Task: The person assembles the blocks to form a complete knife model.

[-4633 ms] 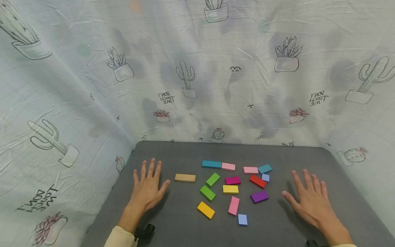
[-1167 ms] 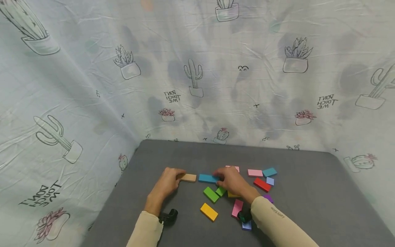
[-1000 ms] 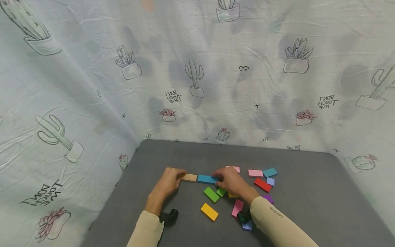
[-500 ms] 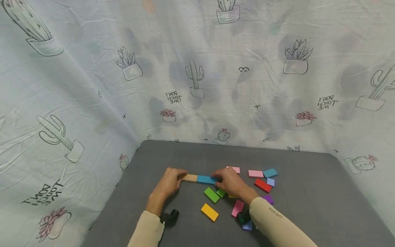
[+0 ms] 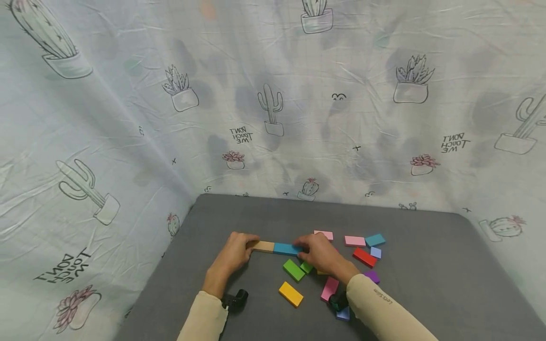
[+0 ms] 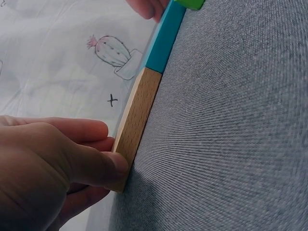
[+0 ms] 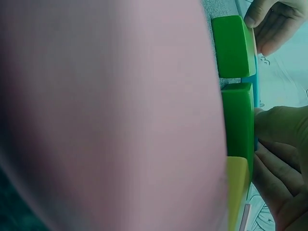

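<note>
In the head view my left hand (image 5: pixel 232 252) pinches the left end of a tan wooden block (image 5: pixel 263 246). The left wrist view shows the thumb on the near side of that wooden block (image 6: pixel 138 108). A blue block (image 5: pixel 286 249) lies flat, its left end touching the tan block's right end in one line. My right hand (image 5: pixel 321 252) pinches the blue block's right end, which its fingers partly cover. Just in front lie two green blocks, the left one (image 5: pixel 294 270) fully visible and the other (image 5: pixel 306 267) partly under the right hand.
Several loose blocks lie to the right, among them a red block (image 5: pixel 364 257), a teal block (image 5: pixel 375 240) and a pink block (image 5: pixel 355 241). An orange-yellow block (image 5: pixel 291 294) lies nearer the front. A patterned cloth (image 5: pixel 290 109) hangs behind the grey tabletop (image 5: pixel 426 274).
Both hands lay spread on the table at first. The blue block has come from beside a pink block to the tan one, and the gap between them has closed. A green block shifted forward.
</note>
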`<state>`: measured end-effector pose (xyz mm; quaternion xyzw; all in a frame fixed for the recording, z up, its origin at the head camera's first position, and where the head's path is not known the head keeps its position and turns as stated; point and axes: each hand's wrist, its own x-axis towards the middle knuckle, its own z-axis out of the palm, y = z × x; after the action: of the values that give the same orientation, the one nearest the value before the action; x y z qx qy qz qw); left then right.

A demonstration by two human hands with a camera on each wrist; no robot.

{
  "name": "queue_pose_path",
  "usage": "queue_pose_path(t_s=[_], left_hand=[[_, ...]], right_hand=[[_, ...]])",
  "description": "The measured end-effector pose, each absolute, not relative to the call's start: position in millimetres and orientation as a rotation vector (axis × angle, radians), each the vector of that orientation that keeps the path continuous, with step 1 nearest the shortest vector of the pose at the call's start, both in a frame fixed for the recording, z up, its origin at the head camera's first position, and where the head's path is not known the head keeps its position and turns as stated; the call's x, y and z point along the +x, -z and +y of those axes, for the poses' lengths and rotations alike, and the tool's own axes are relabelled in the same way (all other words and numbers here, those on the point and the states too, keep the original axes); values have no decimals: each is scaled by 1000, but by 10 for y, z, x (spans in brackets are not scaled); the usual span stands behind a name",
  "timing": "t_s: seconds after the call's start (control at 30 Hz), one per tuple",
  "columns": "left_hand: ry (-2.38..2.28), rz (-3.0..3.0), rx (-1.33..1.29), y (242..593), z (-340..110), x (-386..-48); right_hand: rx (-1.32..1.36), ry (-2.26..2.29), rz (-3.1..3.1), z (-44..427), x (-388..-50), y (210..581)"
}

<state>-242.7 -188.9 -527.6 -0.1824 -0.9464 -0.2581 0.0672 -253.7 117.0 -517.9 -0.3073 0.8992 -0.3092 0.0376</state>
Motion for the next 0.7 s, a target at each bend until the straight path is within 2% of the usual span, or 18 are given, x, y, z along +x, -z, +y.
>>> queue_pose_path(t_s=[0.7], left_hand=[[793,-2852,-522,5259,-1860,-2399]], right_hand=[[-937,936,2762,1160,-2504,5171]])
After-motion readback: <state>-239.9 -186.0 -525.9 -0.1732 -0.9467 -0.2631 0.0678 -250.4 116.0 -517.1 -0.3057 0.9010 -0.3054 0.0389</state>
